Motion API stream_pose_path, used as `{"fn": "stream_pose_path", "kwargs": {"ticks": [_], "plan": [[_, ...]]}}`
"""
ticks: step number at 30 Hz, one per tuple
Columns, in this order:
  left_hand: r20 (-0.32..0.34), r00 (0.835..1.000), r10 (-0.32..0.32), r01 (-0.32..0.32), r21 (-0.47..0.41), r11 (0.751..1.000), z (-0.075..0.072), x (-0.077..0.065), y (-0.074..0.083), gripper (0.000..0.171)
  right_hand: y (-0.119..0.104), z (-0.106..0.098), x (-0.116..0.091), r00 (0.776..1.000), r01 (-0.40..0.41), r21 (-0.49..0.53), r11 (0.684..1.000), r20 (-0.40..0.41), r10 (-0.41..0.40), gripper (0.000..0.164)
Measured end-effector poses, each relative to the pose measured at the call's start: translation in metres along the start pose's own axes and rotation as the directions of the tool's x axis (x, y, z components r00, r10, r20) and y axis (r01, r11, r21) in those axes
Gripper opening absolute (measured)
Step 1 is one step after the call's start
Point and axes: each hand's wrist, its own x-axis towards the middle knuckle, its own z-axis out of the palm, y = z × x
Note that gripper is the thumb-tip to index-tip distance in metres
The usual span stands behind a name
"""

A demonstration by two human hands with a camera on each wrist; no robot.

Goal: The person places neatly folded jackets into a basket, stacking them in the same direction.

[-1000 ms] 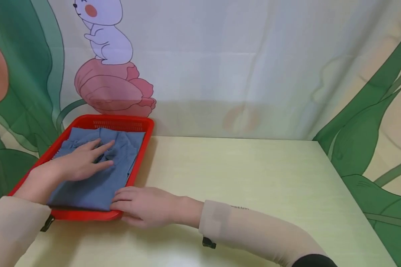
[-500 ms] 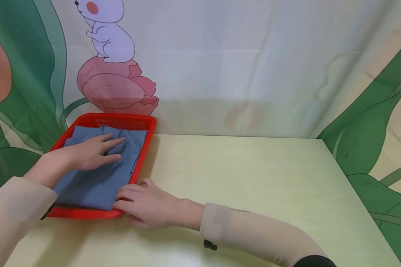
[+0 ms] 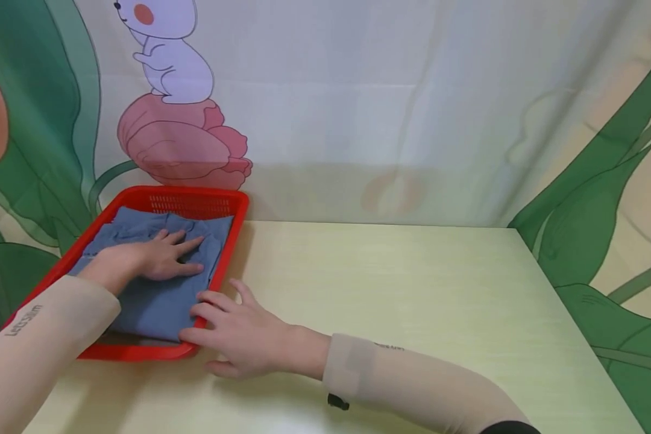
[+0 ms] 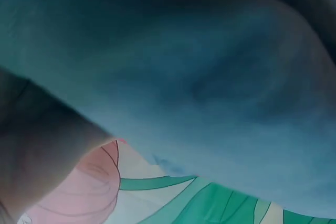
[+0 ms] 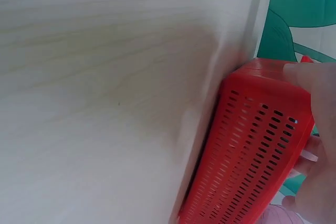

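A folded blue garment [image 3: 152, 307] lies inside a red plastic basket [image 3: 132, 352] at the left of the table. My left hand [image 3: 165, 258] rests on top of the garment with its fingers spread out. The left wrist view is filled mostly by dark, blurred blue fabric [image 4: 210, 103]. At the basket's near right corner, my right hand [image 3: 252, 334] has its fingers spread, the fingertips right at the rim. From the right wrist view, the slotted side wall of the basket [image 5: 257, 98] shows, with my right hand [image 5: 323, 129] along its upper edge.
The pale wooden table [image 3: 412, 301] extends to the right of the basket. Behind it hangs a curtain [image 3: 331, 108] printed with a white animal, a pink flower and green leaves, close to the basket's far end.
My left hand has shifted a little to the right over the garment and its forearm has swung further over the basket. The fingers of my right hand have spread apart at the rim.
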Motion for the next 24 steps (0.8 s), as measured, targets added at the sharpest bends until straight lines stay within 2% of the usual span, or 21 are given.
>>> {"fn": "stream_pose_path", "kwargs": {"ticks": [6, 10, 12, 15, 18, 21, 24], "plan": [[-0.012, 1.0, -0.016, 0.017, 0.045, 0.999, 0.022, 0.031, -0.024, 0.115, 0.001, -0.005, 0.0, 1.0, 0.014, -0.001, 1.0, 0.026, -0.014, 0.062], [0.013, 0.999, -0.046, 0.045, 0.072, 0.996, 0.031, 0.039, -0.029, 0.114, 0.002, -0.007, 0.001, 0.999, 0.015, 0.008, 1.0, 0.041, -0.015, 0.062], [0.022, 0.998, -0.057, 0.055, 0.082, 0.995, 0.033, 0.039, -0.029, 0.112, 0.002, -0.008, 0.002, 0.998, 0.016, 0.027, 1.0, 0.052, -0.017, 0.061], [0.021, 0.998, -0.06, 0.058, 0.09, 0.994, 0.03, 0.032, -0.022, 0.109, 0.002, -0.009, 0.004, 0.998, 0.014, 0.051, 0.999, 0.068, -0.017, 0.061], [0.008, 0.999, -0.036, 0.035, 0.081, 0.996, 0.018, 0.017, -0.008, 0.103, 0.003, -0.01, 0.005, 0.996, 0.012, 0.059, 0.998, 0.085, -0.017, 0.061], [-0.039, 0.999, -0.001, 0.003, 0.049, 0.999, 0.002, -0.003, 0.004, 0.094, 0.004, -0.01, 0.005, 0.994, 0.015, 0.07, 0.997, 0.104, -0.022, 0.062], [-0.112, 0.993, -0.021, 0.022, 0.004, 1.0, -0.01, -0.017, 0.002, 0.09, 0.006, -0.01, 0.004, 0.991, 0.014, 0.08, 0.997, 0.132, -0.024, 0.065]]}}
